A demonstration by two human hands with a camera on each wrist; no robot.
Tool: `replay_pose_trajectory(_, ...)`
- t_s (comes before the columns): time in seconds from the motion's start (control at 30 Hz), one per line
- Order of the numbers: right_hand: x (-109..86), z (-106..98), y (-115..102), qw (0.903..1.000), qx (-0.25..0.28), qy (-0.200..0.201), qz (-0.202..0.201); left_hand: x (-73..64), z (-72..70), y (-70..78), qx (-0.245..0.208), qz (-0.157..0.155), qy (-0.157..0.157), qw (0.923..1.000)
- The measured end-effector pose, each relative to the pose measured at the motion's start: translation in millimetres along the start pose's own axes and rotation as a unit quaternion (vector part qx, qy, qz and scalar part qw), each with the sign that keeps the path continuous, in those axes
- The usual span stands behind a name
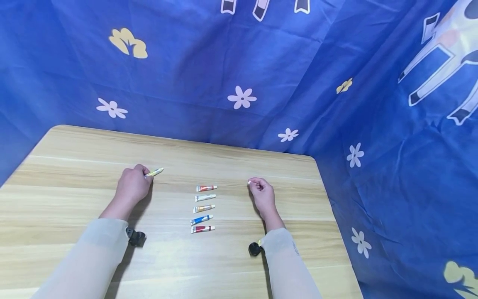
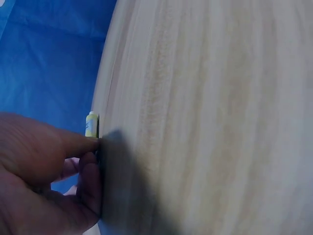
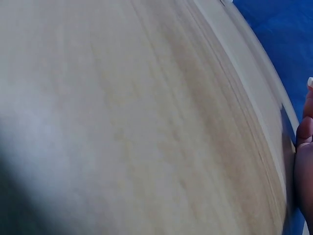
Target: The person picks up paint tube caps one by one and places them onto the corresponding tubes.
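Observation:
My left hand [image 1: 133, 182], at the left of the table, pinches a yellow paint tube [image 1: 154, 172] between thumb and fingers. The tube's white-tipped end points right and away from me in the head view. Closer in the left wrist view, part of the yellow tube [image 2: 91, 125] sticks out past the fingertips; the rest is hidden by the hand. Over the right part of the table, my right hand [image 1: 263, 195] pinches a tiny white piece [image 1: 249, 182], perhaps a cap. Only the edge of that hand and the white piece [image 3: 310, 82] enter the right wrist view.
Between the hands, several paint tubes lie in a column: orange-red [image 1: 206, 188], white [image 1: 205, 198], ochre [image 1: 203, 209], blue [image 1: 201, 219] and dark red [image 1: 203, 229]. A blue patterned cloth [image 1: 201, 112] hangs behind and to the right of the wooden table [image 1: 231, 265].

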State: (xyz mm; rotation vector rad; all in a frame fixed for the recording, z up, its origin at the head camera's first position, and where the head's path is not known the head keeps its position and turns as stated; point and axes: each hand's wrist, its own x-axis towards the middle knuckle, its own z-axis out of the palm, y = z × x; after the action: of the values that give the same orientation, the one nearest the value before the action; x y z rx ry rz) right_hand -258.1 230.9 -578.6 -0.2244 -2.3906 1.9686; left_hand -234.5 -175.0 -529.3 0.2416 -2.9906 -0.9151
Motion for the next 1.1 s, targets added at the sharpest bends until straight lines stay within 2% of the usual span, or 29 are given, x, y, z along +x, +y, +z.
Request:
replay_pose_trajectory(0.13, -1.8, 0, 2, 0.9998, 0.017, 0.005, 0.009, -7.3, 2.8, -0.4, -0.009, 0.011, 0.02, 0.9997)
replay_pose_trajectory(0.3, -3.6, 1, 3, 0.9994, 0.031, 0.014, -0.003, -19.0, 6.9, -0.5, -0.018, 0.016, 0.036, 0.9991)
replay_pose_trajectory(0.47, -3.6, 2, 1, 0.9985, 0.047, 0.026, -0.015, -30.4, 4.6, 1.7, -0.029, 0.022, 0.042, 0.9985)
replay_pose_trajectory(0.63, -6.7, 3, -2, 0.9966, 0.075, 0.031, -0.018, -43.2, 1.1, 10.7, -0.046, 0.03, 0.051, 0.9972)
replay_pose_trajectory(0.73, -12.4, 6, -5, 0.9956, 0.087, 0.014, -0.031, -50.5, 0.1, 18.5, -0.061, 0.039, 0.054, 0.9959)
replay_pose_trajectory(0.9, -23.1, 12, -11, 0.9911, 0.112, -0.039, -0.059, -63.2, 0.5, 32.9, -0.09, 0.044, 0.045, 0.994)
replay_pose_trajectory(1.1, -38.3, 18, -26, 0.9896, 0.109, -0.072, -0.06, -76.9, 7.1, 52.4, -0.105, 0.057, 0.039, 0.9921)
